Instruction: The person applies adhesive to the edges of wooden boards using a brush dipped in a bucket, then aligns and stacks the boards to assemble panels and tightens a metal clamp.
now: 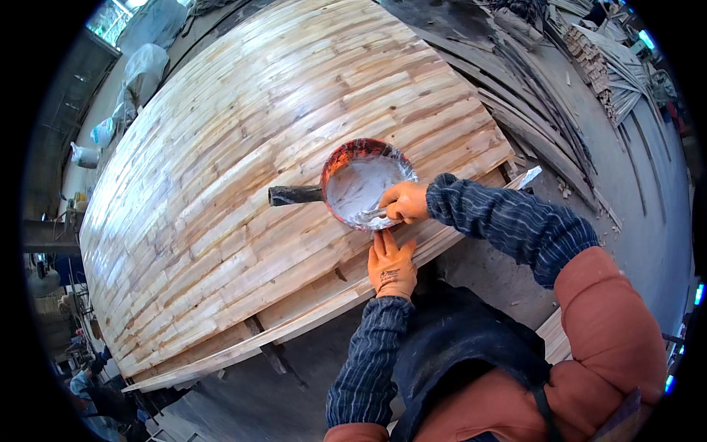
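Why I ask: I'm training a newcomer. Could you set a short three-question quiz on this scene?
1. Which orange-gloved hand holds the small tool in the round pan, left or right?
2. True or false: the pan's dark handle points toward the person's left.
3. Fill in: the pan rests on a broad panel of joined ____ strips.
Key: 1. right hand; 2. true; 3. wooden.

Long loose boards are scattered across the grey floor at right. Pale wood strips are stacked, upper right. Upper left: translucent plastic is bunched near a lit window; a whitish container is seen farther down.
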Action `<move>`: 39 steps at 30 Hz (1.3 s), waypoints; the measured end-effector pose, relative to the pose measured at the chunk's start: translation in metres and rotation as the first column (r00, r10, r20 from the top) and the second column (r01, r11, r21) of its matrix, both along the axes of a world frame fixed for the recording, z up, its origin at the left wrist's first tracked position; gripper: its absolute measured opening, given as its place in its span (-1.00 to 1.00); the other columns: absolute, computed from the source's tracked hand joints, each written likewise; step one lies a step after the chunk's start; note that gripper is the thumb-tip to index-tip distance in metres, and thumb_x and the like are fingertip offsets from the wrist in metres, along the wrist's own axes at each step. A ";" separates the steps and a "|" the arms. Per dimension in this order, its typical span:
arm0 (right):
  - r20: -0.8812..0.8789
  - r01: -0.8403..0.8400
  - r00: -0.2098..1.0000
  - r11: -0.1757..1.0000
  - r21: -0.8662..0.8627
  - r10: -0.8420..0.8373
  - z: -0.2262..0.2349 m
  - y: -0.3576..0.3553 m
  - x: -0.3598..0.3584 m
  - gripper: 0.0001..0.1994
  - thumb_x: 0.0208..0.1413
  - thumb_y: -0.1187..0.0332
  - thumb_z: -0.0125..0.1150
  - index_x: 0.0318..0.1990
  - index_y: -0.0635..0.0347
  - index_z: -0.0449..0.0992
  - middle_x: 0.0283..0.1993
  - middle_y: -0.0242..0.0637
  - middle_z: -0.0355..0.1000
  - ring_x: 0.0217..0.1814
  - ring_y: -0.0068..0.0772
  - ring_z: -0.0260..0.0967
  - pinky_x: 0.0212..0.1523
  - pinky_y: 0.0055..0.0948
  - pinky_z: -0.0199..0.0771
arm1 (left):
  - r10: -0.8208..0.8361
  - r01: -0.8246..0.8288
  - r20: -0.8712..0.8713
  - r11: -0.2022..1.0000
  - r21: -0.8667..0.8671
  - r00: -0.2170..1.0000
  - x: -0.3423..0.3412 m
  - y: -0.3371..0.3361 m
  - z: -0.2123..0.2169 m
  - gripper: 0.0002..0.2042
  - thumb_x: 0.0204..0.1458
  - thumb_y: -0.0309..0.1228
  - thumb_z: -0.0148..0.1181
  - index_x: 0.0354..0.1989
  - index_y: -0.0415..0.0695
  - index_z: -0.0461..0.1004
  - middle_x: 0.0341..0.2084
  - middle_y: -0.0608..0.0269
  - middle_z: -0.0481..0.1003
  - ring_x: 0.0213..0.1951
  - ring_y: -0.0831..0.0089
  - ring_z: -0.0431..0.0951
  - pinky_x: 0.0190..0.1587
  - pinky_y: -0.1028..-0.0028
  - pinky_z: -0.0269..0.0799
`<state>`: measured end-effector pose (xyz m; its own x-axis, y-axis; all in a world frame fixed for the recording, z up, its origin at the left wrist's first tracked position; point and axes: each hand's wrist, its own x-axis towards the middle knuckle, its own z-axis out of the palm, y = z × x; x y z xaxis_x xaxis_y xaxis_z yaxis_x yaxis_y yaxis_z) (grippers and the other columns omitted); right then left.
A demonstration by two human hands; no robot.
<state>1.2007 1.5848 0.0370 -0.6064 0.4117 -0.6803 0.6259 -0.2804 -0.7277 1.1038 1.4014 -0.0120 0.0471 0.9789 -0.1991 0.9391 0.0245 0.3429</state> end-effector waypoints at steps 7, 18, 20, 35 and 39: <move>-0.178 0.281 0.929 0.930 -0.238 -0.326 0.043 -0.019 0.073 -0.49 0.28 0.29 0.13 0.37 0.22 0.37 -0.27 -0.32 0.54 -0.57 -0.70 0.17 -0.58 -0.62 0.14 | -0.013 0.014 -0.032 0.999 0.035 0.999 0.006 0.006 0.007 -0.46 -0.20 -0.28 0.48 0.08 0.26 0.59 0.38 0.00 0.29 0.45 0.00 0.18 0.39 0.09 0.15; -0.117 0.613 0.739 0.592 0.523 -0.663 0.022 -0.145 0.273 -0.50 0.35 0.31 0.12 0.43 -0.01 0.34 -0.12 -0.21 0.56 -0.34 -0.35 0.45 -0.29 -0.36 0.49 | 0.062 -0.057 0.006 0.944 -0.325 0.998 0.012 0.021 0.018 -0.61 0.02 -0.23 0.33 0.09 0.26 0.58 -0.11 0.21 0.66 0.01 0.14 0.63 0.08 0.20 0.51; -0.116 0.375 0.804 0.345 0.860 -0.584 -0.002 -0.148 0.290 -0.50 0.34 0.32 0.12 0.43 -0.05 0.34 -0.06 -0.14 0.56 -0.19 -0.11 0.52 -0.13 -0.20 0.56 | 0.060 -0.053 0.012 0.948 -0.315 0.998 0.014 0.024 0.022 -0.59 0.01 -0.23 0.31 0.10 0.25 0.58 -0.13 0.13 0.67 -0.01 0.10 0.64 0.07 0.19 0.52; 0.399 -0.250 0.762 0.337 0.908 -0.511 -0.049 -0.112 0.395 -0.25 0.21 0.53 0.14 0.48 -0.54 0.22 0.02 -0.28 0.47 -0.20 -0.11 0.57 -0.15 -0.23 0.63 | 0.073 -0.058 0.050 0.967 -0.247 0.996 0.015 0.017 0.008 -0.59 -0.06 -0.27 0.33 0.06 0.23 0.61 -0.15 0.07 0.67 -0.07 0.03 0.65 0.01 0.14 0.54; 0.423 -0.278 0.763 0.344 0.897 -0.488 -0.050 -0.120 0.378 -0.23 0.19 0.48 0.17 0.50 -0.53 0.17 -0.12 -0.30 0.42 -0.32 -0.14 0.54 -0.25 -0.22 0.63 | 0.073 -0.063 0.033 0.968 -0.242 0.997 0.015 0.018 0.008 -0.61 -0.05 -0.27 0.33 0.03 0.20 0.62 -0.17 0.05 0.67 -0.08 0.02 0.66 0.00 0.15 0.54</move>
<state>1.5789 1.4644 -0.0129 -0.1800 0.9833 0.0265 0.9802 0.1816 -0.0787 1.1189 1.4197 -0.0041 -0.0048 0.9036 -0.4283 0.9174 0.1744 0.3576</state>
